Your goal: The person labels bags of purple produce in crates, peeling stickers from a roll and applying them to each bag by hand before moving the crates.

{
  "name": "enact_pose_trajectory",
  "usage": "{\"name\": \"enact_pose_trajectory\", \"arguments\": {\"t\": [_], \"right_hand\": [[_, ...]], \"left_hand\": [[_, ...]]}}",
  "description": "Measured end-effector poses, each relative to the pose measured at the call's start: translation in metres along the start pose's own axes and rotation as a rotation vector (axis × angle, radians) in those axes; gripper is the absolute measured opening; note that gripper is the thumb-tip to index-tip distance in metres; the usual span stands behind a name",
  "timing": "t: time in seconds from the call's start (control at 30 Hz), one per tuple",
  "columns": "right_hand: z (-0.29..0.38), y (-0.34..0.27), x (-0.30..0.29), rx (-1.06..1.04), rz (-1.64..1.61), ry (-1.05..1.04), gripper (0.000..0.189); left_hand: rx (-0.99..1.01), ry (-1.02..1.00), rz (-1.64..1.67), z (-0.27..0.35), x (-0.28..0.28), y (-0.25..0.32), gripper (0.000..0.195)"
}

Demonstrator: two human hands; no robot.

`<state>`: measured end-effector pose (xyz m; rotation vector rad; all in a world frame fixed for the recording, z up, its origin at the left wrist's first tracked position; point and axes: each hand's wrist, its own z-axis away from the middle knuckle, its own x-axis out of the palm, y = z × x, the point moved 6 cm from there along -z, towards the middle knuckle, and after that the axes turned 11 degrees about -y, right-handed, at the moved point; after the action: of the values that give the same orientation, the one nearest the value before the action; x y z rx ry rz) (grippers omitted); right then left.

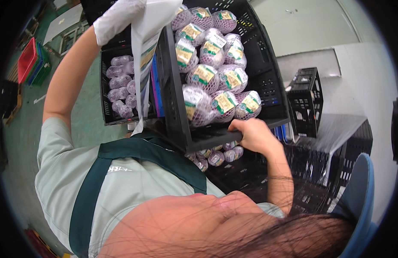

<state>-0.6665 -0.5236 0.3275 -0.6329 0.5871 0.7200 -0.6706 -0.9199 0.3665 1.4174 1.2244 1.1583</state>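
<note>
My right hand (254,135), bare, grips the near rim of a black plastic crate (215,138). The crate is tilted, and inside lie several purple mesh net packs of round produce (204,77) with yellow, green and white labels. At the upper left my left hand (120,19) wears a white glove. A long white sheet (142,35) with a printed side hangs from it beside the crate's left wall. The left fingertips are hidden behind the sheet.
Left of the raised crate, another black crate (103,90) holds net packs with no labels showing. More labelled packs (216,158) lie below the raised crate. A black crate (304,103) stands at right near film-wrapped crates (315,164). Red and green baskets (29,63) sit far left.
</note>
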Motion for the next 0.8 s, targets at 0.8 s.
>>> {"name": "enact_pose_trajectory", "arguments": {"t": [0.8], "right_hand": [[-0.064,0.261,-0.073,0.24,-0.807,0.596,0.018]], "left_hand": [[-0.54,-0.028,0.517,0.04,0.089,-0.106,0.048]]}}
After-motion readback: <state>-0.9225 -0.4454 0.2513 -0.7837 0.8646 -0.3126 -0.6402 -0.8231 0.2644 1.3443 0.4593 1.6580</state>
